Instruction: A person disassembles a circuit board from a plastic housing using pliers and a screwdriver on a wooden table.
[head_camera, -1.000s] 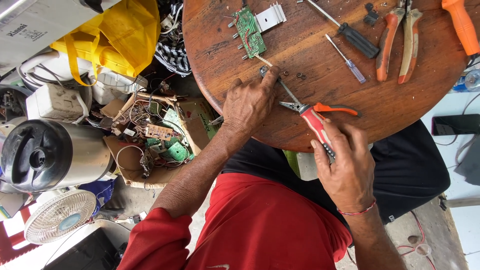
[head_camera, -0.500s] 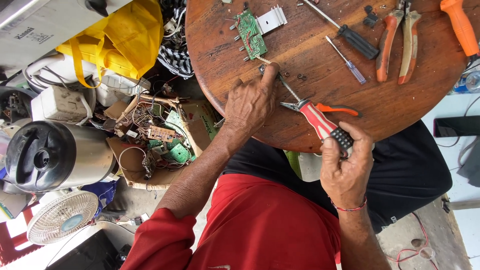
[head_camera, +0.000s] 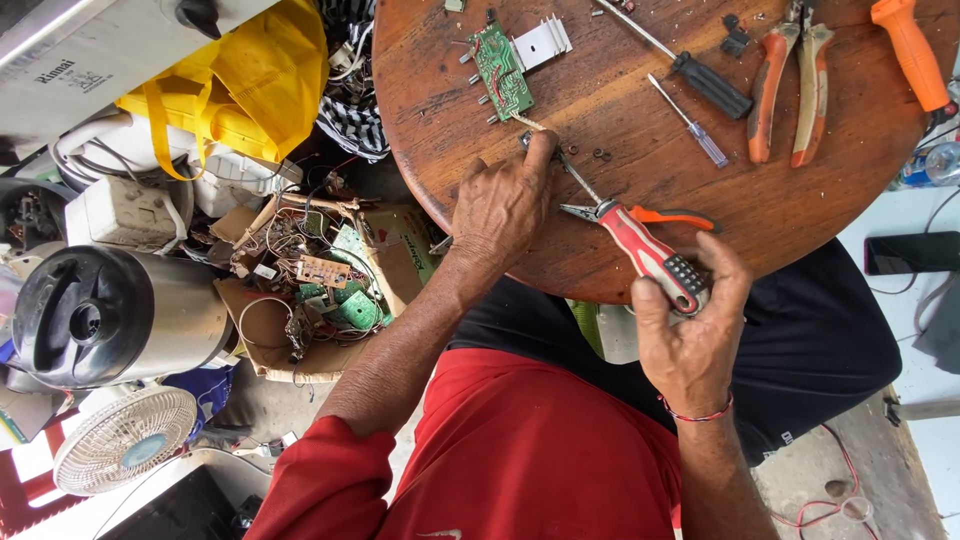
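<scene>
— Where are the hands right now?

— The left hand lies knuckles-up on the round wooden worktop, fingers pressed together, the forefinger tip pinning a small dark part; just beyond that fingertip lies the green circuit board with its finned heat sink. The right hand is closed around the red-and-grey handle of the needle-nose pliers, off the worktop's near edge, with the tips lying between the two hands, near the left wrist.

— How would you do this well?

— I'd judge the small part slides easily, so keep the forefinger pressing straight down and bring the plier tips in low from the side, gripping only what sticks out past the finger.

— Anything in the way?

— Beyond the right hand lie two screwdrivers and orange-handled pliers, well apart. Two tiny loose bits sit just beside the left fingertips; a sweep could scatter them.
</scene>
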